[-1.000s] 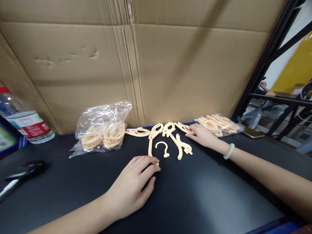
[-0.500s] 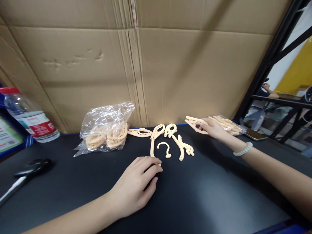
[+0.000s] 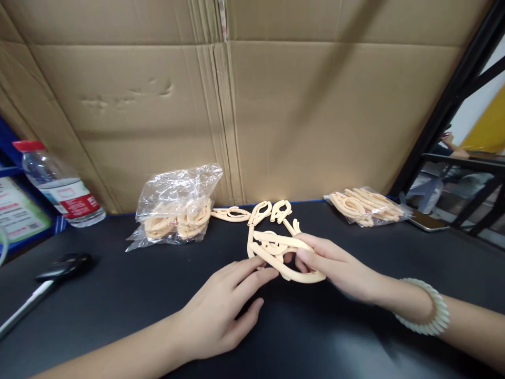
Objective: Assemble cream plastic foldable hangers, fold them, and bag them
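A cream plastic folding hanger (image 3: 292, 275) is pinched between the thumb and fingers of my right hand (image 3: 345, 268), above the middle of the table. My left hand (image 3: 221, 308) rests on the tabletop, thumb apart, with its front fingertips at the lower-left side of that hanger. Beyond both hands lie cream hanger parts: a straight arm piece (image 3: 250, 239), two looped pieces (image 3: 261, 212) and a flat piece (image 3: 231, 213) to the left. The held hanger and my right hand cover most of the loose hook and the right-hand parts.
An opened clear bag of hangers (image 3: 177, 216) stands left, and another packed bag (image 3: 369, 206) lies right beside a phone (image 3: 428, 220). A red-capped bottle (image 3: 71, 197) and a black object with a white stem (image 3: 65, 267) are far left. Cardboard (image 3: 335, 121) walls the back.
My right hand has brought the hanger from beside the right bag to the middle, close to my left hand. My left hand has barely moved. The view has shifted slightly.
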`<state>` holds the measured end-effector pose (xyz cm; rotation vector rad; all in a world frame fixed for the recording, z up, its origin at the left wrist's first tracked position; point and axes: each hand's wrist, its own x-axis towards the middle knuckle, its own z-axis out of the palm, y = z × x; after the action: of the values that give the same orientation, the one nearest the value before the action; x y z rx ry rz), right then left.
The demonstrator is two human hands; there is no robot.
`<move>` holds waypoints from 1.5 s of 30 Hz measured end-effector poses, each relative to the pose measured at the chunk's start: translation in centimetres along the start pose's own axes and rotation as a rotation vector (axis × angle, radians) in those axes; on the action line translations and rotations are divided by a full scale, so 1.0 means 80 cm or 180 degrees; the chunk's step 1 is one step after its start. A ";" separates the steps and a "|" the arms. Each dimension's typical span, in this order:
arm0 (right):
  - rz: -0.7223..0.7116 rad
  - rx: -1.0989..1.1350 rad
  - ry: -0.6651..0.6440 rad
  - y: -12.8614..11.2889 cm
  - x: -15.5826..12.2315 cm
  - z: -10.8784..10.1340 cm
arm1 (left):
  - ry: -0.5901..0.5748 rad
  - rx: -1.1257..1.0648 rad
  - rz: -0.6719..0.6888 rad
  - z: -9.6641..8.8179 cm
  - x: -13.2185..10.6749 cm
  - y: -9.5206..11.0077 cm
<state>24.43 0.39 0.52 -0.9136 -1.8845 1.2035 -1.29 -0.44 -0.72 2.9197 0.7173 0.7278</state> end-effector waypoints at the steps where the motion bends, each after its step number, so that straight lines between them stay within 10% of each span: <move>1: -0.0005 -0.0058 -0.0024 0.000 0.000 0.000 | 0.0032 -0.0022 0.0069 0.000 -0.001 0.000; 12: -0.0099 -0.1036 -0.0083 -0.007 -0.007 0.015 | 0.0163 -0.0164 0.0255 -0.003 0.001 0.003; 26: 0.0377 0.0373 0.0372 0.000 0.005 0.004 | 0.1393 -0.0533 -0.0003 0.003 -0.001 -0.003; 45: 0.0005 0.0932 0.0761 -0.004 0.005 -0.009 | 0.0974 -0.0801 0.0053 -0.001 -0.002 -0.006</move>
<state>24.76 0.97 1.09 -0.8550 -1.4744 1.2697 -1.66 -0.12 -0.83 2.6190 0.5715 1.1890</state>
